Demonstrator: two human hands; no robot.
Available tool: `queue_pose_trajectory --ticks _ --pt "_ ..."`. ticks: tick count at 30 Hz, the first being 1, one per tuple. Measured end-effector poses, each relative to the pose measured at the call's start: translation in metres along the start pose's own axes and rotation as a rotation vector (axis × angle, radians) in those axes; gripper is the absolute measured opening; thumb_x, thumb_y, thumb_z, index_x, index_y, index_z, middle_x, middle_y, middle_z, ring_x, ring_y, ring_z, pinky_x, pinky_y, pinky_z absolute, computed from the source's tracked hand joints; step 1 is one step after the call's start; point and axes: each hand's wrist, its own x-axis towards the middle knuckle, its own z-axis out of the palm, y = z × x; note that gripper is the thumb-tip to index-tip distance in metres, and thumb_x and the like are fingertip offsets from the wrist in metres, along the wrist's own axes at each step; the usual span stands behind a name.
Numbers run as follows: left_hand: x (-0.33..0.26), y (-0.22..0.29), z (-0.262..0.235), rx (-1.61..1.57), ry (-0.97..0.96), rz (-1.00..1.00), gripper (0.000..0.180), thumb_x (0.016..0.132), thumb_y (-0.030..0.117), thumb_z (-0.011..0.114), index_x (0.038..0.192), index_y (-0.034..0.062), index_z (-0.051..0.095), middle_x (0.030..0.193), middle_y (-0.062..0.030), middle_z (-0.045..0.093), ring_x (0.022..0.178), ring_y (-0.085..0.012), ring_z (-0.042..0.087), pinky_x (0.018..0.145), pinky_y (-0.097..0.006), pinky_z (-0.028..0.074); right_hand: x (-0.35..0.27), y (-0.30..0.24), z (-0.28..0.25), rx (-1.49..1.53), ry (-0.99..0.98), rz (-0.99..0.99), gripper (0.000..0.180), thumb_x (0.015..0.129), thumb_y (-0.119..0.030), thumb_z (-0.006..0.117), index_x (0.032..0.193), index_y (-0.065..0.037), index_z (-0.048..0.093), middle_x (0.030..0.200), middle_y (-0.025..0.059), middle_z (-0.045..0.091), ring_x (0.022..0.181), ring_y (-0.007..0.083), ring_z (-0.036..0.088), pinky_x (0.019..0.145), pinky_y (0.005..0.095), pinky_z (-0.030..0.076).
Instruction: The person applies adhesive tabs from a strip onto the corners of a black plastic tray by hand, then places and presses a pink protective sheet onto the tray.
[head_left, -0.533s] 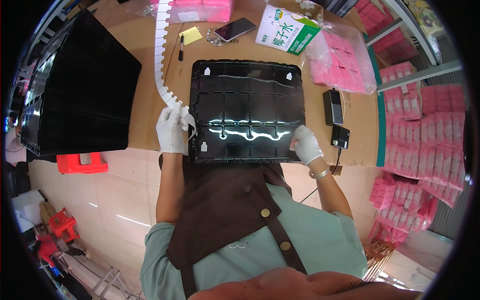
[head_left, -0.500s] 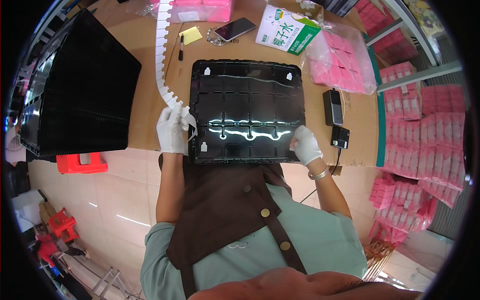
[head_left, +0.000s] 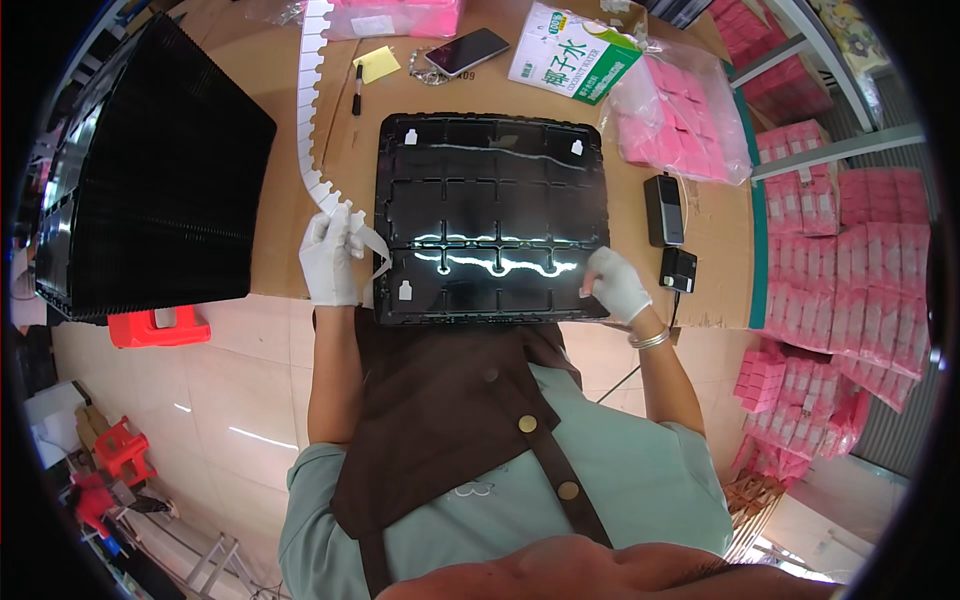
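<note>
A black plastic tray [head_left: 490, 215] with a ribbed grid lies in front of me. Small white stickers sit at both far corners and the near left one. Beside the tray's left edge, my gloved left hand [head_left: 330, 262] is closed on a long strip of white labels [head_left: 311, 110], which runs away toward the far edge; its loose end curls over the tray's rim. At the tray's near right corner is my gloved right hand [head_left: 618, 288], fingers bent together, a bare fingertip showing. Whatever those fingers pinch is too small to make out.
A tall stack of black trays [head_left: 160, 190] stands at left. Beyond the tray lie a pen [head_left: 357, 90], yellow notes [head_left: 377, 65], a phone [head_left: 467, 52], a carton [head_left: 572, 55] and bagged pink packs [head_left: 675, 125]. A black device [head_left: 664, 211] and a cabled box [head_left: 678, 269] are at right.
My left hand has shifted slightly left with the label strip. My right hand has moved a little to the right at the tray's near right corner.
</note>
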Motion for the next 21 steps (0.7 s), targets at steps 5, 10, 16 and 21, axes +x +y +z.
queue_pose_trajectory --ticks 5,10,16,21 --pt "-0.001 -0.001 -0.004 0.019 0.011 0.002 0.017 0.087 0.018 0.064 0.08 0.0039 0.058 0.065 -0.0006 0.054 0.049 -0.0037 0.043 0.047 -0.019 0.033 0.003 -0.011 0.011 -0.27 0.031 0.211 0.009 0.068 0.005 0.064 0.072 0.0 0.058 0.087 0.0145 0.056 0.081 0.0305 0.06 0.07 0.0369 0.049" --pt "-0.004 -0.002 -0.003 0.005 0.01 -0.006 0.016 0.088 0.018 0.064 0.081 0.0038 0.059 0.066 -0.0007 0.056 0.05 -0.0034 0.044 0.047 -0.018 0.033 0.004 -0.008 -0.001 -0.313 -0.07 0.025 0.02 0.064 -0.003 0.074 0.076 -0.002 0.057 0.097 0.0139 0.055 0.087 0.0347 0.057 0.072 0.0394 0.047" --pt "-0.006 -0.004 -0.005 0.001 0.002 0.015 0.016 0.088 0.018 0.063 0.083 0.0039 0.06 0.069 -0.001 0.057 0.051 -0.0032 0.044 0.047 -0.018 0.034 0.003 0.001 -0.004 -0.234 -0.085 -0.009 0.016 0.067 -0.003 0.07 0.078 -0.003 0.058 0.096 0.0136 0.056 0.085 0.0345 0.058 0.071 0.0389 0.048" --pt "-0.004 -0.003 -0.005 0.013 0.018 0.022 0.015 0.088 0.018 0.063 0.083 0.0032 0.06 0.068 -0.0007 0.057 0.051 -0.003 0.045 0.047 -0.018 0.034 0.004 -0.006 0.007 -0.295 0.034 0.057 0.009 0.07 0.006 0.061 0.074 -0.002 0.057 0.084 0.0117 0.058 0.074 0.0311 0.061 0.067 0.0365 0.049"
